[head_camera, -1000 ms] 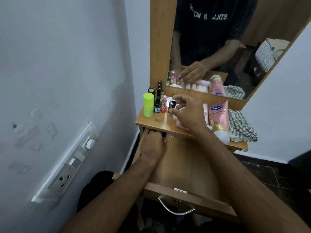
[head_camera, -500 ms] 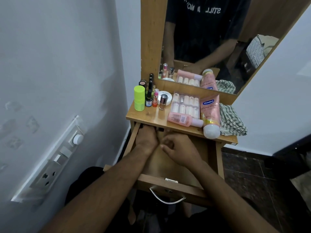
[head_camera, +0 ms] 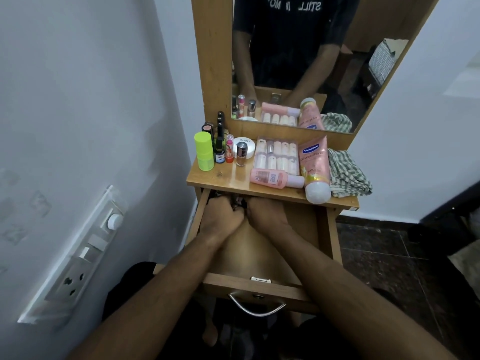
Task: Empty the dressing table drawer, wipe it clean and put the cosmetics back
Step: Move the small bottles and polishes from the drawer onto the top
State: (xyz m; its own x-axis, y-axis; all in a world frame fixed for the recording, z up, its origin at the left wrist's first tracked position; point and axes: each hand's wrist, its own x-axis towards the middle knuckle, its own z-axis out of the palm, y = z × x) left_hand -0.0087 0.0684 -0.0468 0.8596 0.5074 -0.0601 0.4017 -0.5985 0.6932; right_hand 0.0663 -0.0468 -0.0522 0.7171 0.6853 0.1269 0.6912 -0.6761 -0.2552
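I am reaching into the open drawer (head_camera: 262,283), my left hand (head_camera: 222,216) and right hand (head_camera: 267,213) curling together on small dark things at its back, indistinct. Beyond, cosmetics (head_camera: 275,155) are sitting on the bench (head_camera: 228,178).

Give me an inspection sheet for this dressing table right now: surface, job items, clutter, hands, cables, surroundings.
Surface: wooden dressing table top, crowded with cosmetics.
Job's things: open wooden drawer, small dark items at its back; lime green cylindrical container, pink Vaseline tube, pink bottle lying flat, clear box of small vials, green-striped cloth on top.
Clutter: nothing seen.
Hands: left hand and right hand reach into the drawer's back, fingers curled around small items, unclear which.
Cables: nothing seen.
Surroundings: mirror, white wall switch panel, dark floor.
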